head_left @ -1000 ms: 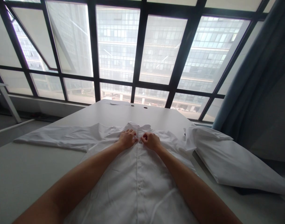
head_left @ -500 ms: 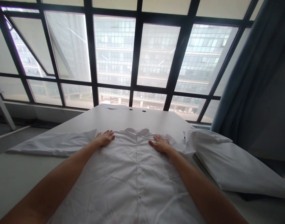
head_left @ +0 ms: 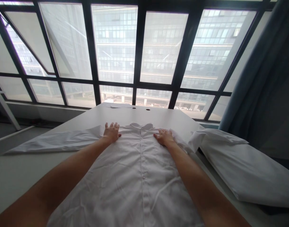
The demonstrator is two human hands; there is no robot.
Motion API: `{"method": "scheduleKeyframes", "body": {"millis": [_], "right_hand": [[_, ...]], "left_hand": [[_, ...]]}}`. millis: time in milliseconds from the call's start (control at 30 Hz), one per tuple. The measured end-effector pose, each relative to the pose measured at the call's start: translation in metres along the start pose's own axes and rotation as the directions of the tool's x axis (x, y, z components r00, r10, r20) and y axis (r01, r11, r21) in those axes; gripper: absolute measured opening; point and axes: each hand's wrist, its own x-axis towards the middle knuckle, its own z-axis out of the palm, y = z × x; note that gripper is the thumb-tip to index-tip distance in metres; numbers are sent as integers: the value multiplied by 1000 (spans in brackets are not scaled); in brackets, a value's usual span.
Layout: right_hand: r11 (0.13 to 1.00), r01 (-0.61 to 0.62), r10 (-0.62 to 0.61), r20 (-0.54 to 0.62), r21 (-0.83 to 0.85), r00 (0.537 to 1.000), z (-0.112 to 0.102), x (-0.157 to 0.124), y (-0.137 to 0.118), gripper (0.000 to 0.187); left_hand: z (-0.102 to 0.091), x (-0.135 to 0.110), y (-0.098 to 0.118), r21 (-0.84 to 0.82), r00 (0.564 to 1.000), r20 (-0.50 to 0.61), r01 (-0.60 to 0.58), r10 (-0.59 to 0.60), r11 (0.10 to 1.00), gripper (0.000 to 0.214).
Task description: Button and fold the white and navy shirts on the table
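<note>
A white button-up shirt (head_left: pixel 125 176) lies spread front side up, its collar at the far end and its button strip running toward me. My left hand (head_left: pixel 112 132) rests at the left shoulder of the shirt, fingers spread and pointing away. On the opposite shoulder, to the right of the collar, my right hand (head_left: pixel 164 136) lies flat with its fingers apart. One sleeve stretches out to the left. The other sleeve reaches right, toward a folded white cloth. Light creases cross the shirt's body, and its hem is out of view.
The white table (head_left: pixel 85 118) has two dark round holes near its far edge, beside a sheet of paper (head_left: pixel 120 106). A folded white cloth (head_left: pixel 250 170) lies on the right. Beyond stand large dark-framed windows and a blue curtain (head_left: pixel 255 75).
My left hand has shifted slightly right and farther away, with its fingers now raised and more spread. My right hand stays at the other shoulder. The camera view has tilted slightly.
</note>
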Motion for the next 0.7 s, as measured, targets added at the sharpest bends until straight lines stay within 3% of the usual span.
{"method": "scheduleKeyframes", "body": {"millis": [100,200,267,333,433,600,700], "right_hand": [[999,24,-27,-91,-35,996,-9,-26,-19,55],[999,-1,-3,96,49,995,-14,-57,-30,65],[996,-23,2,229,88,973,-17,-70,-30,75],[994,-12,-20,291,108,957,-20,-72,-27,79],[993,22,-57,300,117,952,-19,-54,-20,79],[989,30,-59,206,142,977,-4,-6,-18,74],[987,34,-60,165,155,984,4,4,-18,73]], "left_hand": [[-7,-38,31,-139,979,139,-129,149,982,56],[-6,-66,40,-243,959,221,-121,176,962,73],[-5,-71,35,-255,954,250,-98,163,962,80],[-3,-63,28,-251,950,270,-88,157,964,81],[3,-38,21,-248,951,268,-83,151,965,81],[17,4,21,-252,964,232,-67,128,965,77],[20,18,16,-278,970,192,-89,146,956,67]]}}
